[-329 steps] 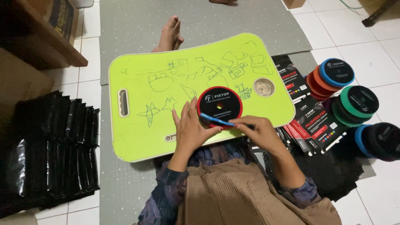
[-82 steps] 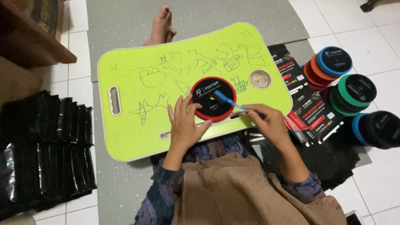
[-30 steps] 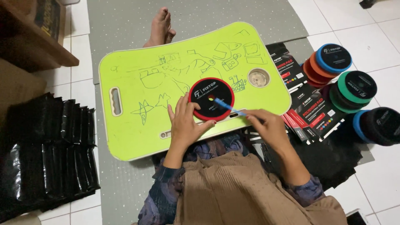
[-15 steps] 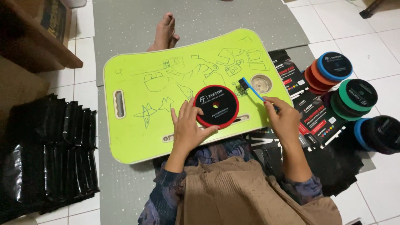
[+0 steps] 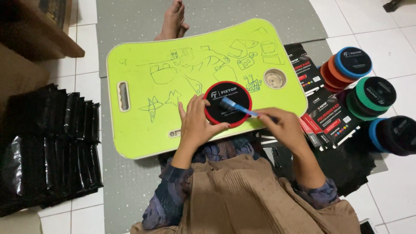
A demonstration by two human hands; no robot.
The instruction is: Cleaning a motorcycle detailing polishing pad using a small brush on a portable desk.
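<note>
Looking down from the head camera, I see a person seated on a grey floor mat point(image 5: 130, 182) with a lime-green lap tray point(image 5: 143, 130) across the legs; the tray is covered in green doodles and has a handle slot at its left end and a round recess near its right end. A round foam pad point(image 5: 228, 104), red at the rim with a black printed face, lies flat on the tray, near its front edge and a little right of centre. The left hand point(image 5: 197, 123) rests on the tray with its fingers spread against the pad's left edge, steadying it without closing around it. The right hand point(image 5: 284, 125) is closed in a pinch on the handle of a blue toothbrush point(image 5: 237, 107), whose head lies on the pad's black face, touching it. I judge the step in hand to be brushing the pad's face clean. The next stroke, as I read it, calls for a light, flat pass of the bristles while the left fingers keep the pad from sliding or turning. To the right, on the floor, sit stacks of similar pads point(image 5: 368, 93) in blue, orange, green and black, beside flat black printed sleeves point(image 5: 323, 115). To the left lies a row of glossy black plastic pouches point(image 5: 47, 147). A bare foot point(image 5: 173, 19) shows beyond the tray's far edge.
</note>
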